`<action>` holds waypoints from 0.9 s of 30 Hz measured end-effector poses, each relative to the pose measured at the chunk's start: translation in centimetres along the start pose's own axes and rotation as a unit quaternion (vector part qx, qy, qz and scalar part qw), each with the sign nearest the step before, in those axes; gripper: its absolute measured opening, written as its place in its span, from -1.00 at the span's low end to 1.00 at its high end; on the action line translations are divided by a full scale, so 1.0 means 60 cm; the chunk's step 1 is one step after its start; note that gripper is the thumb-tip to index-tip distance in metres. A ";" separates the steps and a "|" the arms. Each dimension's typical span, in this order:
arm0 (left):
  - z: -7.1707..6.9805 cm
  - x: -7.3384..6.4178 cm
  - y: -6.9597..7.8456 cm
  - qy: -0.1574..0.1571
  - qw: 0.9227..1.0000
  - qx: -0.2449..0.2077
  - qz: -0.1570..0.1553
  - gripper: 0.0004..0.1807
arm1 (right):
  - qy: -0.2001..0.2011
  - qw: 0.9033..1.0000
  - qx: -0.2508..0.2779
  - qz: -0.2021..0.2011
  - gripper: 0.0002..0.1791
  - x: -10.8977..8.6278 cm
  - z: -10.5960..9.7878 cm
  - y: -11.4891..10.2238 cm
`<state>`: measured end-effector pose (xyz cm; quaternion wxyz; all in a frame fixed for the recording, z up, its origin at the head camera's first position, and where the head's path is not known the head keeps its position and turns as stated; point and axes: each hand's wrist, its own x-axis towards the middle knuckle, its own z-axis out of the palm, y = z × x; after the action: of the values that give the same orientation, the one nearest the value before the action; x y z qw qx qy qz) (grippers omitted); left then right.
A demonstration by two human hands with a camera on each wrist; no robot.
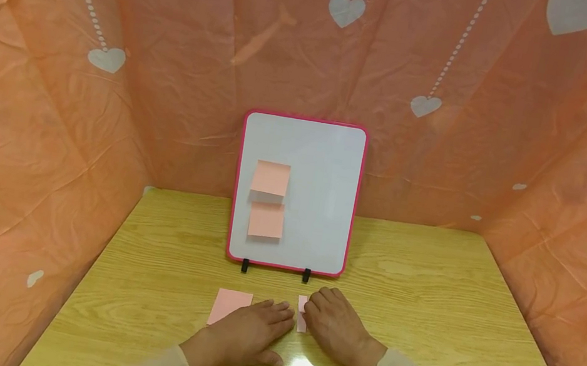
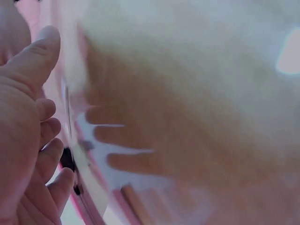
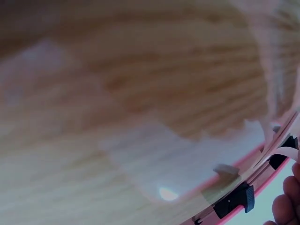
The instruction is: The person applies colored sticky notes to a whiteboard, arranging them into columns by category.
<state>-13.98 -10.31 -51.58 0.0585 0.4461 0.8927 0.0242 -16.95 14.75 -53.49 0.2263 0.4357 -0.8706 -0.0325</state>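
My left hand (image 1: 251, 331) lies palm down over the wooden table, its fingers extended toward the right. It covers the lower right part of a pink sticky note (image 1: 229, 306). Beside its fingertips, a narrow pale pink paper strip (image 1: 301, 320) shows at the edge of my right hand (image 1: 335, 325). The right fingers are curled and pinch this paper, which bends as a pale band (image 3: 287, 152) by the fingertips in the right wrist view. How far the paper extends under that hand is hidden. In the left wrist view the left fingers (image 2: 47, 159) hold nothing.
A whiteboard (image 1: 320, 193) with a pink frame stands upright behind the hands on black feet (image 1: 306, 275). Two pink sticky notes, an upper one (image 1: 271, 178) and a lower one (image 1: 266, 220), hang on its left side. Orange cloth (image 1: 198, 99) with pale hearts surrounds the table (image 1: 416, 277).
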 end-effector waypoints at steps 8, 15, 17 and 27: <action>0.021 0.006 0.017 0.020 0.998 0.039 0.037 -0.07 | -0.005 1.000 0.009 0.006 -0.82 0.001 0.004 0.001; 0.025 0.007 0.020 0.014 0.998 0.030 0.045 -0.05 | -0.008 1.000 0.008 0.025 -0.85 0.010 0.001 0.010; 0.024 0.006 0.020 0.013 0.998 0.028 0.047 -0.05 | -0.011 0.999 0.009 0.031 -0.86 0.014 0.001 0.014; 0.029 0.007 0.023 0.015 0.999 0.022 0.039 -0.11 | -0.005 0.996 0.020 0.084 -0.90 0.029 0.004 0.041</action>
<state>-12.90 -9.17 -53.21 0.0345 0.4809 0.8760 0.0135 -19.76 14.90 -52.44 0.2151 0.3656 -0.9056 0.0023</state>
